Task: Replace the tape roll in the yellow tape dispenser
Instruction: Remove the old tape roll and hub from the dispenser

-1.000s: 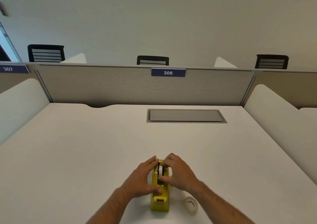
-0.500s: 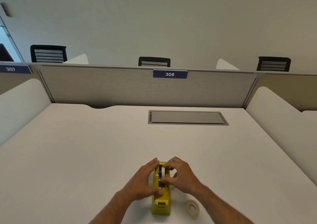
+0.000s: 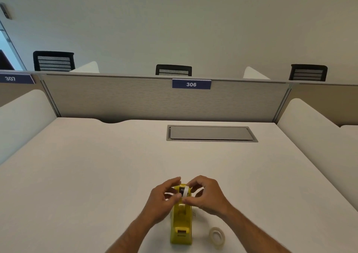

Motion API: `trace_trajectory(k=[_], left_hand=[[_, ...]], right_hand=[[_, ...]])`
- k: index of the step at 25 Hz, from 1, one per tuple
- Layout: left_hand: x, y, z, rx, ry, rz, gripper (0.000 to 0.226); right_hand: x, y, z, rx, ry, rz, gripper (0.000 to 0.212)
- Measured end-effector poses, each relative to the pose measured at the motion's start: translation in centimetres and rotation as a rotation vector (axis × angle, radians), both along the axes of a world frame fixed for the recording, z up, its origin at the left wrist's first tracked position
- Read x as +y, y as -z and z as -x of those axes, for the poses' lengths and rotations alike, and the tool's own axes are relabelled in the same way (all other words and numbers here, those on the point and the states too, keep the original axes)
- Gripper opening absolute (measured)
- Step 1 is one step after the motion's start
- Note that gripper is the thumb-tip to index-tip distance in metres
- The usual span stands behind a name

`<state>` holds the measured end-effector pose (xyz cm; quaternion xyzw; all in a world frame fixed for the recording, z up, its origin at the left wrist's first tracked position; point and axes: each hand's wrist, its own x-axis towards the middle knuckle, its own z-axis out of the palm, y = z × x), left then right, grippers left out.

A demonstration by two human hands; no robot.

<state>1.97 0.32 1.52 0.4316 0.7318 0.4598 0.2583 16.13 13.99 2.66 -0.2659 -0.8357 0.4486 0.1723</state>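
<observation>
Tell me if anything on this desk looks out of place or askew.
Nothing looks damaged or spilled. The yellow dispenser stands upright on the desk; both hands, left and right, are at a roll in its cradle. A loose tape roll lies flat beside it.

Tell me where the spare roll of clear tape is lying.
The clear tape roll lies flat on the white desk at the bottom of the head view, just right of the yellow dispenser, under the right forearm.
</observation>
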Motion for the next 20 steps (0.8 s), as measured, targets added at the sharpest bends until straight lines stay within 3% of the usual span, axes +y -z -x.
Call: trace_trajectory(k=[6, 10, 13, 20], left_hand=[[-0.6, -1.1, -1.2, -0.316, -0.026, -0.087, 0.036], [-1.2, -1.5, -1.8, -0.402, 0.006, -0.129, 0.04], [-1.3, -1.4, -2.0, -0.473, 0.004, -0.173, 0.041], [-1.1, -1.2, -2.1, -0.482, 0.009, -0.199, 0.041]], right_hand=[[0.2, -1.6, -0.1, 0.081, -0.049, 0.172, 0.042], [0.1, -2.6, -0.2, 0.056, -0.113, 0.212, 0.043], [0.2, -2.9, -0.1, 0.068, -0.107, 0.317, 0.03], [-0.1, -3.0, -0.5, 0.124, -0.098, 0.494, 0.023]])
